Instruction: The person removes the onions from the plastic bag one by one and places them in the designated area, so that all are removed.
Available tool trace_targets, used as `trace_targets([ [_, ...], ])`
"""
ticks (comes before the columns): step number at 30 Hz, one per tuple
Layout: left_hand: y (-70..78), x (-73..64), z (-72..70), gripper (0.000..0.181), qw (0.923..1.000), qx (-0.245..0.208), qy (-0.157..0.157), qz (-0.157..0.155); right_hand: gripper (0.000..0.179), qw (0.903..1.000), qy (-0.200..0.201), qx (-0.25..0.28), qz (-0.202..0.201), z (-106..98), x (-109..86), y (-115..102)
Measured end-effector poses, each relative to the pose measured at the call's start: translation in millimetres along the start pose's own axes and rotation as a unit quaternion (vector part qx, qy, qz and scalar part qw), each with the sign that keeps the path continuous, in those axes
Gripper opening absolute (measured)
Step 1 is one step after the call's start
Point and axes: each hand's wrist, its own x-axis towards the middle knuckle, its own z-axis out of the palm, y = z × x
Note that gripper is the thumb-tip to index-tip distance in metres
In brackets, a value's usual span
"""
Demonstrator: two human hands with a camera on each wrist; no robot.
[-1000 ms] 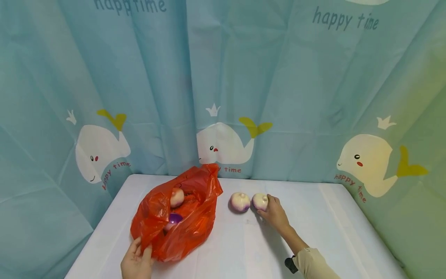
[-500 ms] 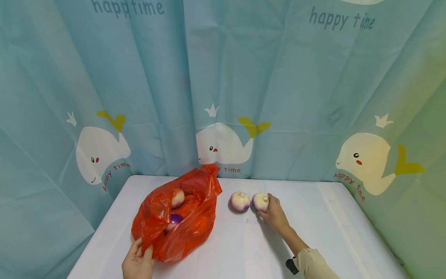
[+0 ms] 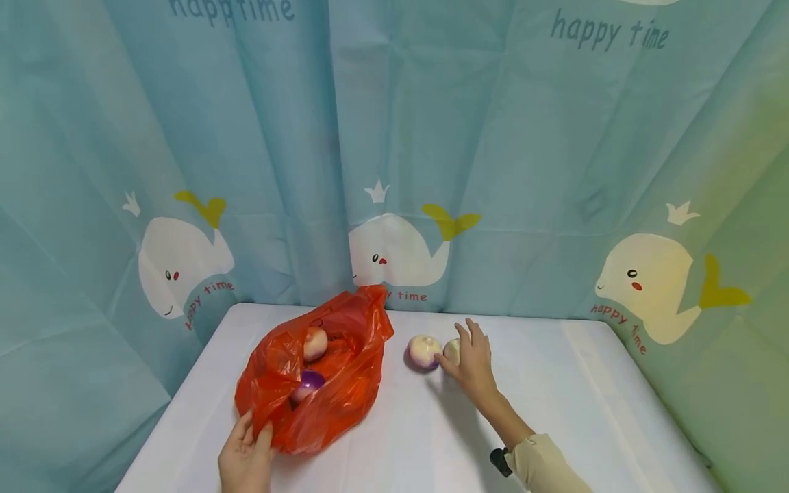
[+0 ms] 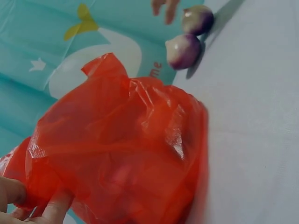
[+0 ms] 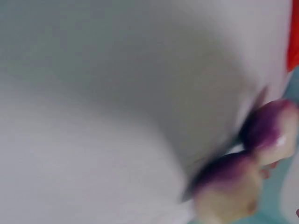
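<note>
My left hand (image 3: 245,459) pinches the near rim of a crinkled red plastic bag (image 3: 345,404) between thumb and fingers. Inside the bag's mouth show a pale onion (image 3: 315,344) and another onion (image 3: 308,385) with its purple end up. To the bag's right sit two white-and-purple onions side by side, the left onion (image 3: 422,352) and the right onion (image 3: 452,351). My right hand (image 3: 473,363) hovers over this pair with fingers spread, partly hiding the right one in the head view. The left wrist view shows its fingertips (image 4: 169,11) apart from both onions.
All of this stands on a white table (image 3: 530,383). A light blue curtain (image 3: 530,137) printed with whales hangs along its back edge and sides. The bag's peak (image 3: 372,296) reaches up in front of the curtain.
My right hand has let go of the right onion, spread its fingers and moved slightly left and up. My left hand keeps its hold on the bag.
</note>
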Motion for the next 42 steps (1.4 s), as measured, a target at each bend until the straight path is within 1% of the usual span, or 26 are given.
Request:
trace_targets([
  [1, -5.3, 4.3, 0.5, 0.055, 1.0, 0.002, 0.003, 0.004, 0.069, 0.9998, 0.01, 0.011, -0.015, 0, 3.7, -6],
  [3, -8.1, 6.9, 2.5, 0.053, 0.9999, 0.0, 0.011, -0.003, 0.065, 0.9986, 0.016, 0.042, -0.027, 1, 11.6, -19],
  [5, -1.2, 0.9, 2.7, 0.053, 1.0, -0.003, 0.004, -0.001, 0.062, 0.997, 0.005, 0.076, -0.016, 1, 19.9, -34],
  [6, 4.5, -3.5, 4.2, 0.05, 0.9999, 0.011, 0.01, -0.006, 0.06, 0.9955, -0.003, 0.094, -0.007, 1, 24.4, -43],
  [7, 10.3, -8.4, 4.2, 0.049, 0.9999, 0.011, 0.008, -0.005, 0.058, 0.9938, -0.012, 0.111, 0.002, 2, 28.9, -51],
  [9, 17.9, -15.2, 3.2, 0.048, 1.0, 0.004, -0.002, 0.005, 0.054, 0.9909, -0.023, 0.132, 0.01, 4, 38.0, -68],
  [10, 18.7, -16.5, 3.0, 0.048, 0.9999, 0.003, -0.007, 0.009, 0.052, 0.9899, -0.025, 0.14, 0.006, 6, 42.5, -76],
  [13, 11.0, -10.6, 4.1, 0.045, 0.9999, -0.009, 0.003, 0.007, 0.047, 0.9874, -0.022, 0.153, -0.032, 11, 55.0, -100],
  [15, 1.0, -2.2, 4.3, 0.045, 0.9998, -0.02, 0.003, 0.008, 0.044, 0.9847, -0.019, 0.16, -0.067, 14, 61.7, -114],
  [18, -15.6, 12.5, 3.6, 0.047, 0.9994, -0.029, -0.001, 0.017, 0.042, 0.9794, -0.034, 0.167, -0.107, 17, 70.5, -132],
  [20, -23.5, 19.3, 4.1, 0.048, 0.9991, -0.033, -0.002, 0.026, 0.041, 0.976, -0.057, 0.173, -0.12, 18, 75.1, -142],
  [21, -25.9, 21.1, 5.2, 0.046, 0.9993, -0.029, 0.005, 0.024, 0.041, 0.9741, -0.072, 0.176, -0.122, 18, 77.2, -146],
  [22, -26.6, 21.5, 4.1, 0.048, 0.9989, -0.037, -0.005, 0.028, 0.041, 0.9731, -0.092, 0.173, -0.121, 18, 79.0, -151],
  [26, -26.4, 20.2, 5.8, 0.048, 0.9989, -0.038, -0.005, 0.026, 0.042, 0.9674, -0.175, 0.146, -0.11, 17, 84.6, -166],
  [27, -26.8, 20.5, 5.1, 0.049, 0.9984, -0.048, -0.011, 0.026, 0.044, 0.9654, -0.197, 0.133, -0.107, 17, 85.7, -169],
  [28, -27.8, 21.1, 5.4, 0.049, 0.9983, -0.051, -0.012, 0.026, 0.045, 0.9627, -0.218, 0.118, -0.107, 18, 86.5, -172],
  [30, -32.5, 24.3, 8.2, 0.045, 0.9987, -0.043, 0.006, 0.027, 0.047, 0.9549, -0.259, 0.1, -0.106, 19, 87.7, -177],
  [31, -33.4, 24.6, 7.9, 0.044, 0.9987, -0.045, 0.004, 0.026, 0.049, 0.95, -0.278, 0.095, -0.106, 20, 88.1, -179],
  [33, -29.2, 19.3, 7.0, 0.045, 0.9975, -0.063, -0.009, 0.031, 0.052, 0.9402, -0.314, 0.088, -0.099, 21, 87.8, -183],
  [34, -25.0, 14.4, 7.7, 0.044, 0.9975, -0.064, -0.003, 0.029, 0.053, 0.9354, -0.329, 0.086, -0.096, 21, 87.2, -184],
  [36, -9.5, -0.3, 5.5, 0.045, 0.9965, -0.073, -0.022, 0.034, 0.054, 0.9279, -0.354, 0.082, -0.084, 23, 85.3, -185],
  [38, 10.3, -18.0, 4.2, 0.046, 0.9959, -0.075, -0.032, 0.038, 0.055, 0.9239, -0.368, 0.075, -0.075, 24, 82.9, -185],
  [39, 16.0, -23.1, 4.4, 0.044, 0.9965, -0.068, -0.028, 0.039, 0.054, 0.9229, -0.372, 0.072, -0.071, 25, 81.8, -185],
  [40, 20.3, -26.5, 3.5, 0.045, 0.9963, -0.066, -0.035, 0.044, 0.054, 0.9223, -0.374, 0.07, -0.069, 26, 80.8, -185],
  [41, 20.5, -26.5, 3.6, 0.045, 0.9964, -0.064, -0.035, 0.043, 0.054, 0.9222, -0.374, 0.071, -0.068, 27, 79.9, -185],
  [42, 16.3, -22.9, 4.7, 0.044, 0.997, -0.06, -0.028, 0.039, 0.054, 0.9221, -0.374, 0.072, -0.068, 27, 79.1, -185],
])
